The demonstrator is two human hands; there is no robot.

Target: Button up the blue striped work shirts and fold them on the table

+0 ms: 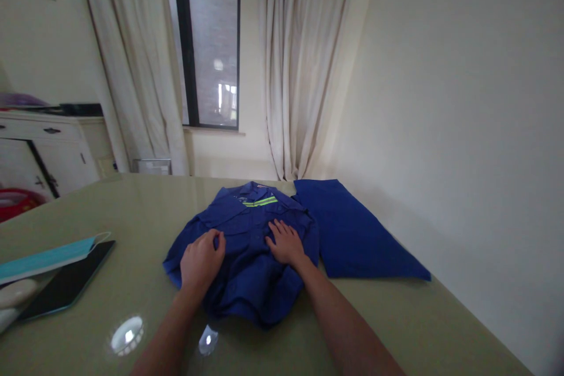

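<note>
A blue work shirt point(247, 270) with a yellow-green reflective stripe point(259, 202) lies bunched on the olive table point(396, 329) in front of me. My left hand point(200, 259) rests on its left part with fingers curled, pinching the cloth. My right hand point(285, 242) lies flat on the shirt's middle, fingers spread. A second blue garment point(352, 232), folded flat, lies just right of the shirt.
At the table's left edge a dark tablet point(66, 288) carries a light blue face mask point(44, 259). A white cabinet point(44, 150) stands at far left. Curtains point(304, 70) and a window point(211, 41) are behind; a bare wall point(462, 129) runs along the right.
</note>
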